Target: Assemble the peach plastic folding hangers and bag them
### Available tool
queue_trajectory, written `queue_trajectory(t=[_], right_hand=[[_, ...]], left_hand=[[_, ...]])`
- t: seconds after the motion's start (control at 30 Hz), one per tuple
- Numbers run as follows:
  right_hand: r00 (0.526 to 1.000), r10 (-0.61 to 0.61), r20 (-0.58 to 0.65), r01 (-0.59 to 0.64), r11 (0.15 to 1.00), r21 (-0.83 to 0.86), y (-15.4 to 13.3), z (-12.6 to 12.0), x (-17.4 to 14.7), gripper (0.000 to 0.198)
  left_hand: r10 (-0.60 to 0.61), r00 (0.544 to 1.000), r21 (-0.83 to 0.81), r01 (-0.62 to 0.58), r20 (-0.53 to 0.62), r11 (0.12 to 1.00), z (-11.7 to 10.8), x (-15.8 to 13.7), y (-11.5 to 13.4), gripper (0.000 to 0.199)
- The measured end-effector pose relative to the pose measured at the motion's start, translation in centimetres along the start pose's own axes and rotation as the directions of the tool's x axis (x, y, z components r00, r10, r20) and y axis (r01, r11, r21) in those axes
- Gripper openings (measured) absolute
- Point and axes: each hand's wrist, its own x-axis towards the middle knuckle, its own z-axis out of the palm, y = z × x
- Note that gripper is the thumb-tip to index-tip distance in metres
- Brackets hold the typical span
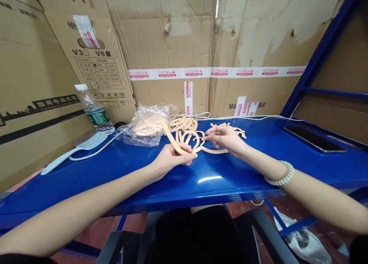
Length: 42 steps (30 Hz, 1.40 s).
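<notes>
My left hand (171, 156) is closed on a curved beige strip (171, 138), its thumb near the lower end. The strip slants up and left from the fingers. My right hand (227, 138) has thumb and fingertips pinched together at a small curly beige piece (202, 135). Between the hands are several curved beige pieces (193, 134), some looped. Whether they are joined to the strip I cannot tell. Another long beige piece (214, 151) lies under my right hand. Loose beige pieces (240, 131) lie behind that hand, partly hidden by it.
Clear plastic bags with beige pieces (148, 124) lie at the back of the blue table (198, 187). To the left are a pale blue hairbrush (93, 140) and a water bottle (97, 116). A phone (314, 138) lies right. Cardboard (172, 45) stands behind; a white cable (258, 118) runs along it.
</notes>
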Motion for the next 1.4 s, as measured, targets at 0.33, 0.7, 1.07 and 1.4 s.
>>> queue_trajectory(t=[0.33, 0.7, 1.07, 1.4], right_hand=[[0.737, -0.293, 0.610, 0.676, 0.291, -0.677, -2.8, 2.6, 1.9, 0.035], [0.559, -0.352, 0.751, 0.818, 0.086, -0.569, -0.2, 3.7, 8.8, 0.022], [0.768, -0.387, 0.510, 0.634, 0.577, -0.516, -3.7, 0.3, 5.3, 0.019], [0.946, -0.259, 0.197, 0.299, 0.930, -0.212, -2.5, -1.4, -1.2, 0.024]], left_hand=[[0.198, 0.933, -0.260, -0.280, -0.301, 0.924, -1.3, 0.7, 0.6, 0.023], [0.177, 0.931, -0.267, -0.268, -0.319, 0.926, -1.6, 0.7, 0.4, 0.025], [0.172, 0.947, -0.269, -0.247, -0.272, 0.931, -1.3, 0.3, 1.3, 0.023], [0.049, 0.999, -0.250, -0.050, -0.011, 0.967, -0.9, 0.3, 0.8, 0.025]])
